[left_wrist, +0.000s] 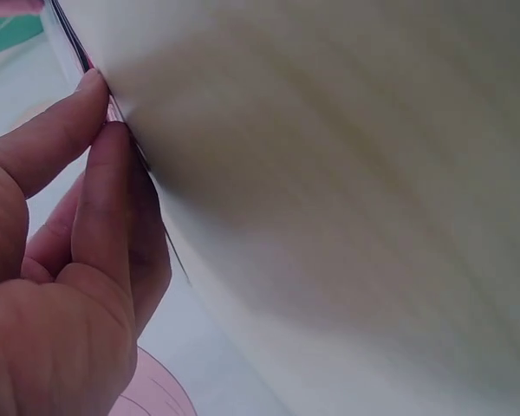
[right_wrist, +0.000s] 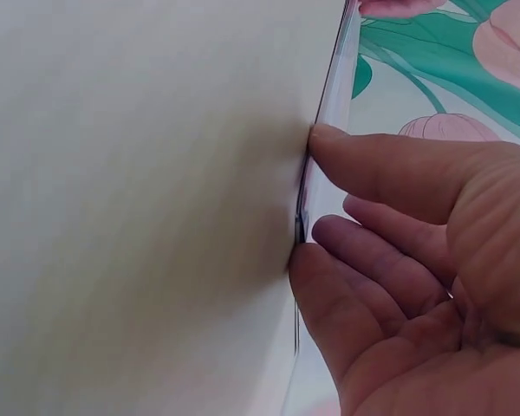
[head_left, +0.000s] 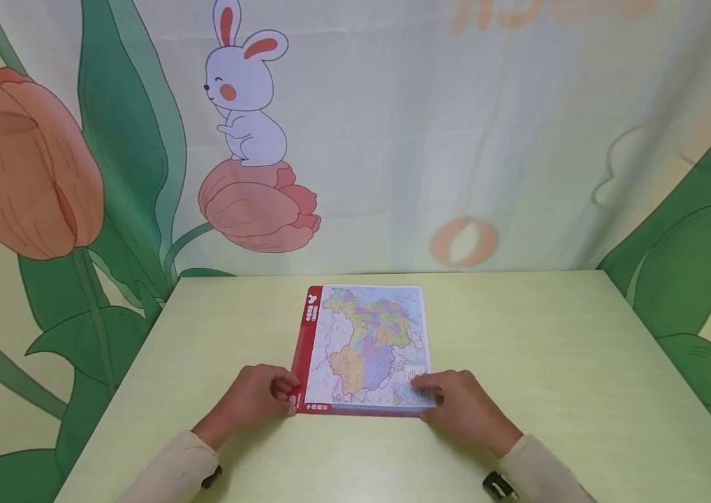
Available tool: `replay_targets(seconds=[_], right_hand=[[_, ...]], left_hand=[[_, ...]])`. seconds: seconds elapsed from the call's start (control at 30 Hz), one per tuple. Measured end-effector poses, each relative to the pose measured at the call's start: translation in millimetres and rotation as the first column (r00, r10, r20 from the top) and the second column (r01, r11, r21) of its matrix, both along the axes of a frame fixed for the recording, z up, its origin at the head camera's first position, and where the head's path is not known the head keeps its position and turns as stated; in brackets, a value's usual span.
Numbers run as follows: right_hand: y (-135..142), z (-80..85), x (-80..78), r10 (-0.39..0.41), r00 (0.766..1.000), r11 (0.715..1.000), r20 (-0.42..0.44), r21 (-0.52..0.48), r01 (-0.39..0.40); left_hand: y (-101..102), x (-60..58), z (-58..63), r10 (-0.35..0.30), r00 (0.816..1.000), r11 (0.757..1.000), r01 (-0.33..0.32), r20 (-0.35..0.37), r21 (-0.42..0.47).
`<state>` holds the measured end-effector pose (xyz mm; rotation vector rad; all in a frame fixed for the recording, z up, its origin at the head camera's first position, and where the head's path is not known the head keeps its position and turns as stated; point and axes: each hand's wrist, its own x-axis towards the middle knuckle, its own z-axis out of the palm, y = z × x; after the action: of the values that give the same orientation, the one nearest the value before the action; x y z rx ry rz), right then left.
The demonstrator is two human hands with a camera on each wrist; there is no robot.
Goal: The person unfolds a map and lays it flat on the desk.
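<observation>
On the table lies a flat printed map (head_left: 364, 349), multicoloured with a red band along its left side and rounded corners. A blue strip shows along its near edge. My left hand (head_left: 261, 395) grips its near left corner, with the fingers bent. In the left wrist view, the thumb and forefinger of the left hand (left_wrist: 78, 225) meet the thin edge. My right hand (head_left: 459, 405) holds the near right corner, forefinger over the printed face and thumb at the near edge. The right wrist view shows the right hand (right_wrist: 399, 269) with thumb and a fingertip against that edge.
The pale yellow-green table (head_left: 531, 349) extends on both sides of the map. Behind it hangs a cloth (head_left: 393, 140) printed with a rabbit, tulips and leaves. A dark strap piece (head_left: 499, 485) shows by the right sleeve (head_left: 540, 471).
</observation>
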<state>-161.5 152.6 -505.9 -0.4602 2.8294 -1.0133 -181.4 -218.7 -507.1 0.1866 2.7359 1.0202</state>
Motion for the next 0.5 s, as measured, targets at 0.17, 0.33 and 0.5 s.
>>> replay_targets(seconds=[0.17,0.33,0.5], right_hand=[[2.1,-1.1,-6.1,-0.008,1.0,1.0,-0.012,0.03,0.008],[2.4,-3.2,-8.3,0.015,0.999,0.998,-0.043,0.07,-0.012],[-0.2,-1.3,-7.8,0.048,0.996,0.993,-0.08,0.113,-0.039]], left_hand=[[5.1,8.1,1.8,-0.014,1.0,1.0,0.014,0.011,-0.011],[8.9,11.5,3.7,0.01,1.0,1.0,-0.01,0.009,-0.026],[10.1,12.6,5.0,0.035,0.999,0.999,-0.035,0.004,-0.026]])
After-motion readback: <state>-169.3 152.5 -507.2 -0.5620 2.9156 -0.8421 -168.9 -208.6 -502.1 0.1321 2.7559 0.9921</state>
